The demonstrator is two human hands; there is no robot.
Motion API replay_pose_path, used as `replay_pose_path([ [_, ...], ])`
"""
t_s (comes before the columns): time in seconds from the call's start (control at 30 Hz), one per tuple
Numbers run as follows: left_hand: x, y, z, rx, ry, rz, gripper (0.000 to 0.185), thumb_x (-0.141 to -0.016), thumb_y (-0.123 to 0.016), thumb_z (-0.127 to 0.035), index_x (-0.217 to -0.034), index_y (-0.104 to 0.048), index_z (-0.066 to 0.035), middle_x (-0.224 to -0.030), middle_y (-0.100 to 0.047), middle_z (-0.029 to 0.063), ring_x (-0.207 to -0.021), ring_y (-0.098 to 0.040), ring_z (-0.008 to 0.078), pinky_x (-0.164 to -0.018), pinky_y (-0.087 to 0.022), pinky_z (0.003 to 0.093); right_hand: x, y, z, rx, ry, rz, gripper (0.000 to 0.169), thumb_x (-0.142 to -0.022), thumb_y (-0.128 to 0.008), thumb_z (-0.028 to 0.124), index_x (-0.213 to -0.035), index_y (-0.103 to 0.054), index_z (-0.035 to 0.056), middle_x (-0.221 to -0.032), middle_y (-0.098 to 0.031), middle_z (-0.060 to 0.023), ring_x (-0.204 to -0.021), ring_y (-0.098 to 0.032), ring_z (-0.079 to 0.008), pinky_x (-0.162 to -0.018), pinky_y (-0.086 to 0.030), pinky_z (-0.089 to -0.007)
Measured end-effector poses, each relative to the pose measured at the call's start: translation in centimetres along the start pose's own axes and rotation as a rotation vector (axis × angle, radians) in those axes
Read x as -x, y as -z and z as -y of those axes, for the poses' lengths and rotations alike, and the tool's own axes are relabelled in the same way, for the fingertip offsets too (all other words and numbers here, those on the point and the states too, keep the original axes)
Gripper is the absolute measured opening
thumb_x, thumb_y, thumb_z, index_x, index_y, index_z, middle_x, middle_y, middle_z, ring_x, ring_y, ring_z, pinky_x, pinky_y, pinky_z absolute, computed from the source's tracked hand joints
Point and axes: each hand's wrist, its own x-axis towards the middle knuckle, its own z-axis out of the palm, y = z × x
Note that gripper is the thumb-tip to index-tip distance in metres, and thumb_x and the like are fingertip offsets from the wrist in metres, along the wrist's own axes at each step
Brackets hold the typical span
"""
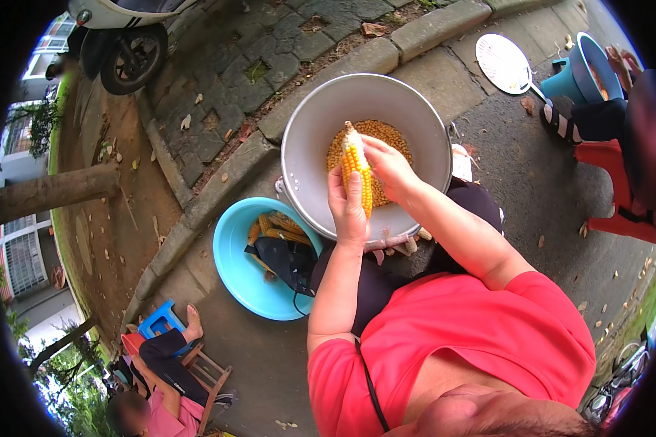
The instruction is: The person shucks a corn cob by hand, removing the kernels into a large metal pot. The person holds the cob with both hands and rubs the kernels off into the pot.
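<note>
My left hand (350, 210) is closed around the lower part of an ear of corn (353, 155), its thumb lying along the yellow kernels. The ear stands nearly upright in the picture, and pale bare cob shows near its brown upper end. On the ear's right side, the fingers of my right hand (389, 168) press against the upper kernels; the thumb is partly hidden. Both hands are over a large metal pot (311, 125). Loose corn kernels (385, 135) cover the pot's bottom.
A light-blue basin (229, 278) beside the pot holds ears of corn (284, 224) and a black bag (284, 259). Bare cobs (409, 247) lie by the pot. A stone kerb (328, 71) runs behind. People sit at both sides, near a blue bucket (577, 60) and a white fan (500, 61).
</note>
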Motion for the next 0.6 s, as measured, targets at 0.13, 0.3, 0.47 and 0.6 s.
replay_pose_path([
  [0.13, 0.0, 0.1, -0.5, -0.091, -0.142, -0.035, 0.034, -0.092, -0.041, -0.026, -0.116, -0.035, -0.002, -0.111, -0.044, 0.0073, -0.101, -0.043, 0.0126, -0.087, -0.035, 0.0274, 1.3, -0.1, 1.0, 0.094, 0.159, 0.129, 0.038, -0.087, -0.051, 0.023, -0.116, -0.050, -0.0020, -0.110, -0.055, -0.0099, -0.105, -0.048, -0.0143, -0.090, -0.037, -0.0277],
  [0.3, 0.0, -0.5, -0.8, -0.165, -0.181, -0.048, 0.035, -0.093, -0.037, -0.023, -0.120, -0.032, -0.001, -0.116, -0.041, 0.0099, -0.107, -0.041, 0.0164, -0.091, -0.034, 0.0295, 1.0, -0.2, -0.3, 0.152, 0.316, 0.189, 0.036, -0.088, -0.051, 0.021, -0.113, -0.050, -0.0044, -0.103, -0.058, -0.0097, -0.093, -0.053, -0.0113, -0.081, -0.042, -0.0236],
  [0.47, 0.0, -0.8, -0.9, -0.101, -0.115, -0.028, 0.036, -0.093, -0.037, -0.024, -0.122, -0.031, -0.003, -0.117, -0.041, 0.0104, -0.108, -0.042, 0.0165, -0.091, -0.035, 0.0295, 1.2, -0.8, -0.6, 0.029, 0.303, 0.162, 0.033, -0.088, -0.051, 0.023, -0.110, -0.053, -0.0021, -0.092, -0.059, -0.0047, -0.083, -0.053, -0.0079, -0.072, -0.044, -0.0215],
  [0.6, 0.0, -0.9, -0.5, -0.056, -0.116, -0.015, 0.037, -0.094, -0.036, -0.024, -0.123, -0.030, -0.004, -0.119, -0.041, 0.0103, -0.109, -0.042, 0.0169, -0.092, -0.035, 0.0297, 1.5, -1.1, -0.6, -0.146, 0.172, 0.120, 0.031, -0.089, -0.050, 0.025, -0.106, -0.056, -0.0009, -0.086, -0.059, -0.0020, -0.077, -0.051, -0.0051, -0.067, -0.043, -0.0199],
])
